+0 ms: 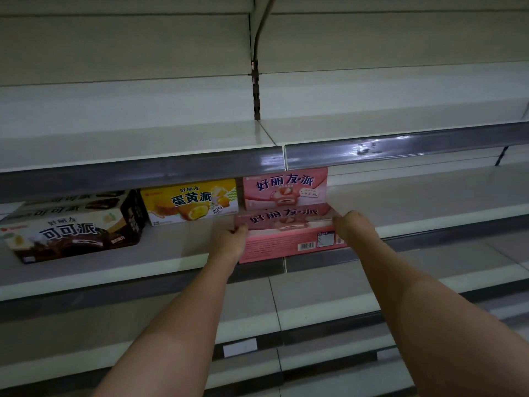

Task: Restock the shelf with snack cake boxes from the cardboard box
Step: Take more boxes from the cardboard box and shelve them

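Observation:
A pink snack cake box (pixel 289 233) sits at the front edge of the middle shelf (pixel 177 253), tilted with its top panel toward me. My left hand (pixel 229 242) grips its left end and my right hand (pixel 352 227) grips its right end. Behind it a second pink box (pixel 284 188) stands upright. A yellow box (pixel 192 202) stands to the left of that one. Further left two dark chocolate boxes (pixel 74 227) sit one behind the other. The cardboard box is out of view.
The upper shelf (pixel 143 133) holds nothing in view, and its grey price rail (pixel 372 151) overhangs the boxes. The middle shelf runs bare to the right of the pink boxes. Lower shelves (pixel 315 299) lie beneath my arms.

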Demonstrator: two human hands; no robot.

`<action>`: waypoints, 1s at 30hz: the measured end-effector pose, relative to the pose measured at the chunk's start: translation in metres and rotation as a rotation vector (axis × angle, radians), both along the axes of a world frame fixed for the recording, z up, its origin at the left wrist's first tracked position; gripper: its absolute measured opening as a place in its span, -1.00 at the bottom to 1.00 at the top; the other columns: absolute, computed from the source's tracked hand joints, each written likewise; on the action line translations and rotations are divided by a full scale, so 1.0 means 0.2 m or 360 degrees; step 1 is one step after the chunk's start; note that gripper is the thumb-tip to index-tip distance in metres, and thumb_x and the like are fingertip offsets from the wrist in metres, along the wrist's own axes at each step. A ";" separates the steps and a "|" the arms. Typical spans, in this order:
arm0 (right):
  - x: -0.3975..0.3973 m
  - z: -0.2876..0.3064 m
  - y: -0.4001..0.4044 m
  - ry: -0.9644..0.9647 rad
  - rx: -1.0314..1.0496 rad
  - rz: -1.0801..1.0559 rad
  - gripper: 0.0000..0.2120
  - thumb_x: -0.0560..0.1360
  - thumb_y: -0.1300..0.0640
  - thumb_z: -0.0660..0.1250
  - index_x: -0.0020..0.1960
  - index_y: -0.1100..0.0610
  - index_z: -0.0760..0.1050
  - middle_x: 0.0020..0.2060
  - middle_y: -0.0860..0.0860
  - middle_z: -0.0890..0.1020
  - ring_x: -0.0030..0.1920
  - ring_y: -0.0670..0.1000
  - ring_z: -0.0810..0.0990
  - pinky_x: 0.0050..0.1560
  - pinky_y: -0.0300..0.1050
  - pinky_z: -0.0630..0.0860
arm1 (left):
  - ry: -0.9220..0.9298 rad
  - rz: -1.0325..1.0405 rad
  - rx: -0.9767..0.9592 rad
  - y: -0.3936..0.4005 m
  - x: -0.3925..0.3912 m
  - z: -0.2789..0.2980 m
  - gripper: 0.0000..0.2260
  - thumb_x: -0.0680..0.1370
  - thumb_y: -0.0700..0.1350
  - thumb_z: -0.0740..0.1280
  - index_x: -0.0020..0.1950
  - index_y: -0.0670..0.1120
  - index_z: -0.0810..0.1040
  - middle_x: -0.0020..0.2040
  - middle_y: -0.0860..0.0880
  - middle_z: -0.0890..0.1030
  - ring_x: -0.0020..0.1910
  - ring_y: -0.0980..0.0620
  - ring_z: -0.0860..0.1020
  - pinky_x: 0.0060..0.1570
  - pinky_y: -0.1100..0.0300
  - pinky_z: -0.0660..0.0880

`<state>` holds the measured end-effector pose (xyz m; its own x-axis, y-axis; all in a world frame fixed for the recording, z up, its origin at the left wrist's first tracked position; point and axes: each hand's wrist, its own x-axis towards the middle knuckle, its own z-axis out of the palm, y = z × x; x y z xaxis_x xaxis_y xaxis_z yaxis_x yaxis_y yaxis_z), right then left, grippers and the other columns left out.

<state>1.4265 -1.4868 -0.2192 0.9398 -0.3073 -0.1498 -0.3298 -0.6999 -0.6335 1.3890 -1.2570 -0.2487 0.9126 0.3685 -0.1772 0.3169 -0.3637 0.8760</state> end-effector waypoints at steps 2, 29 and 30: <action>0.03 0.01 -0.03 0.0012 0.0038 0.0074 -0.69 0.63 -0.02 0.12 -0.04 0.23 0.44 -0.20 0.12 0.54 -0.15 0.11 0.52 -0.09 -0.05 0.44 | -0.0021 0.0090 0.0126 -0.03 0.01 0.00 -0.62 0.61 0.14 0.12 -0.17 -0.09 0.55 -0.20 -0.07 0.62 -0.15 -0.05 0.58 -0.05 0.06 0.50; 0.50 -0.21 0.02 -0.0416 0.0233 0.0081 -0.65 0.51 0.03 0.36 0.18 0.22 0.46 0.09 0.18 0.60 0.06 0.16 0.59 -0.01 -0.07 0.48 | -0.0428 0.0482 0.0582 -0.20 0.45 -0.15 -0.72 0.56 -0.28 0.26 0.26 -0.16 0.37 0.12 -0.20 0.59 0.11 -0.22 0.56 0.02 -0.05 0.51; 0.51 -0.21 0.02 -0.0417 0.0236 0.0078 -0.62 0.50 0.01 0.37 0.20 0.21 0.46 0.08 0.17 0.60 0.06 0.15 0.59 -0.03 -0.09 0.47 | -0.0441 0.0487 0.0571 -0.20 0.46 -0.15 -0.72 0.56 -0.28 0.26 0.26 -0.16 0.38 0.12 -0.21 0.58 0.12 -0.23 0.56 0.03 -0.05 0.50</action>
<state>1.5291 -1.4831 -0.2610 0.9655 -0.2533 0.0597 -0.1098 -0.6045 -0.7890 1.4813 -1.2971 -0.2786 0.7490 0.6175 0.2401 0.2301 -0.5823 0.7797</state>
